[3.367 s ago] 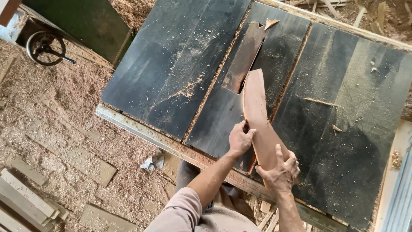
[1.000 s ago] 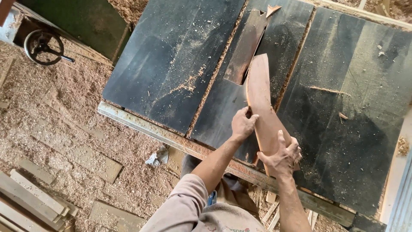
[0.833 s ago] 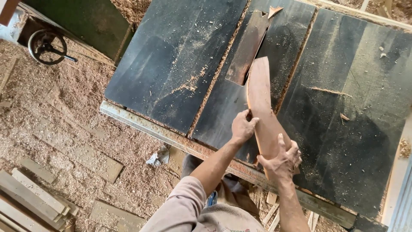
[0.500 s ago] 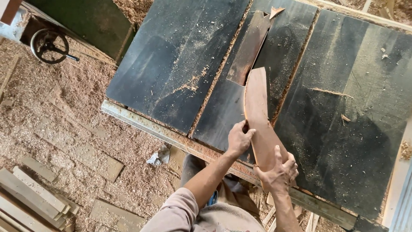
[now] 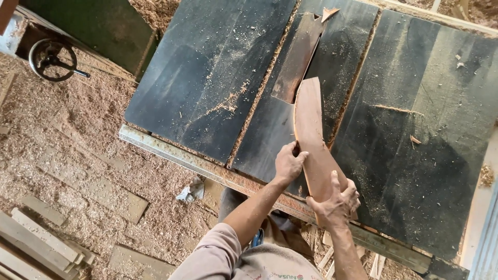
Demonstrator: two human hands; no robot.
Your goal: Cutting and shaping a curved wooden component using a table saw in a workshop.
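Observation:
A curved reddish-brown wooden board (image 5: 311, 135) lies flat on a dark table-saw top (image 5: 207, 83), its far end at the brown insert strip (image 5: 300, 57) in the middle of the table. My left hand (image 5: 288, 163) grips the board's left edge near its middle. My right hand (image 5: 336, 200) presses down on the board's near end, fingers spread over it, close to the table's front edge. The saw blade itself is not visible.
Sawdust covers the floor at left. A black handwheel (image 5: 52, 59) sits at the upper left beside a green panel (image 5: 98, 26). Wood offcuts (image 5: 36, 243) lie at lower left. A small triangular scrap (image 5: 329, 12) rests at the table's far end.
The board slid back toward me slightly and both hands shifted with it; the right hand's fingers now lie more over the near end.

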